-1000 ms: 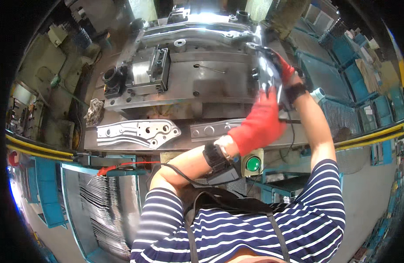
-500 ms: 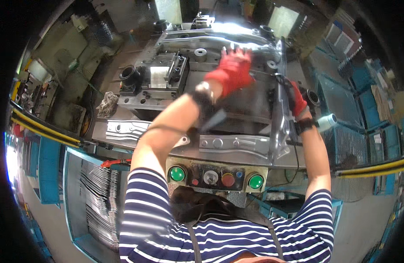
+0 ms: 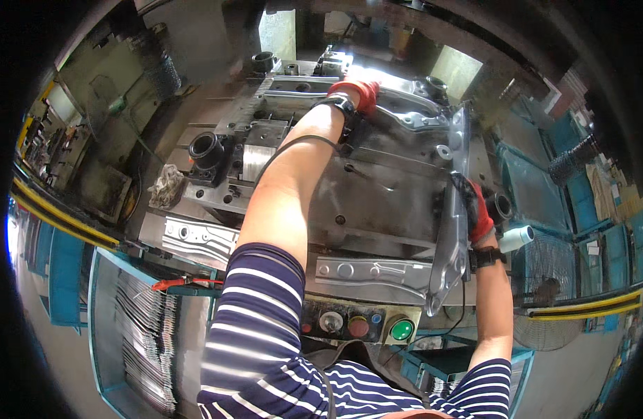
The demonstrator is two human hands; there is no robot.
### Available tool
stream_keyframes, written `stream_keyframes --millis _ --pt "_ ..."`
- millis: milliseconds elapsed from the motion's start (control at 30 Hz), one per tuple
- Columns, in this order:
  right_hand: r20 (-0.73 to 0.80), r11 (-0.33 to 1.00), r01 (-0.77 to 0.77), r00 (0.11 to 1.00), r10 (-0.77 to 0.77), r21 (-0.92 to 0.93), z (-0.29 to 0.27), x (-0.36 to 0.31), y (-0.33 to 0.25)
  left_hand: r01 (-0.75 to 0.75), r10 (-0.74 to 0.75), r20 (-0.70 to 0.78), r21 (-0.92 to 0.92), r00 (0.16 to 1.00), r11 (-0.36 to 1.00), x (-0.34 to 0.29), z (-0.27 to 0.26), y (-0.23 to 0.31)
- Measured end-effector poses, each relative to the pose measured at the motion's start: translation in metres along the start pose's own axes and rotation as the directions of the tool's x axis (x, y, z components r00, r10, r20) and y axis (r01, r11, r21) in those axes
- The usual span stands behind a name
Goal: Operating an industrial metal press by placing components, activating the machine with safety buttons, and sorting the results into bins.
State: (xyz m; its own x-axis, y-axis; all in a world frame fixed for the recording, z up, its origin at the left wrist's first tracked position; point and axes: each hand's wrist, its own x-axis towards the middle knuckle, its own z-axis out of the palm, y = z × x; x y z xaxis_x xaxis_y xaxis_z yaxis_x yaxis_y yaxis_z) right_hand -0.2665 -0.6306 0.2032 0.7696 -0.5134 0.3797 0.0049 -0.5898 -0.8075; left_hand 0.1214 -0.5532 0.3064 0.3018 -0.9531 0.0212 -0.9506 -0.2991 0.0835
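My left hand [image 3: 363,96], in a red glove, reaches to the far side of the die [image 3: 377,185]. It is at a long, pressed sheet-metal part [image 3: 412,120] lying across the back; glare and the wrist hide its fingers. My right hand [image 3: 481,213], in a red glove with a dark palm, is closed on the edge of another long pressed sheet-metal part [image 3: 447,230]. That part stands along the die's right side, its near end hanging past the front edge. Two more pressed parts lie at the front, a left one [image 3: 199,237] and a middle one [image 3: 367,272].
Along the front edge runs a control panel with a green button [image 3: 401,329] and a red one [image 3: 358,326]. Dark guide bushings [image 3: 206,148] stick up from the die. At lower left a blue bin [image 3: 98,335] holds stacked metal parts. A rag [image 3: 166,187] lies left.
My left hand has moved farther away, from above the die to the part at the back. My right hand still holds its part, which now sits lower in the picture.
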Motion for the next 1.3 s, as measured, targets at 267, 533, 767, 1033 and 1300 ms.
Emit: stream_keyframes --millis 267,533,767,1033,1300 --pt "0.022 0.807 -0.350 0.922 0.387 0.476 0.007 0.008 -0.021 0.041 0.247 -0.524 0.477 0.815 0.878 -0.094 -0.010 0.033" --pt "-0.067 0.771 -0.221 0.944 0.323 0.597 0.033 -0.008 -0.080 -0.007 0.260 -0.741 0.326 0.619 0.945 -0.300 0.002 0.037" --pt "-0.025 0.891 -0.239 0.963 0.268 0.386 0.020 0.026 -0.010 -0.270 -0.355 -0.754 -0.565 0.553 0.780 -0.518 0.029 0.013" --pt "0.063 0.933 -0.179 0.984 0.168 0.312 0.024 -0.018 -0.023 -0.867 -0.618 -0.608 -0.369 0.499 -0.336 -0.635 0.101 -0.029" --pt "0.046 0.943 0.137 0.991 -0.129 -0.304 0.020 -0.108 -0.042 -0.635 -0.873 -0.435 -0.743 0.221 0.210 -0.646 0.209 -0.090"
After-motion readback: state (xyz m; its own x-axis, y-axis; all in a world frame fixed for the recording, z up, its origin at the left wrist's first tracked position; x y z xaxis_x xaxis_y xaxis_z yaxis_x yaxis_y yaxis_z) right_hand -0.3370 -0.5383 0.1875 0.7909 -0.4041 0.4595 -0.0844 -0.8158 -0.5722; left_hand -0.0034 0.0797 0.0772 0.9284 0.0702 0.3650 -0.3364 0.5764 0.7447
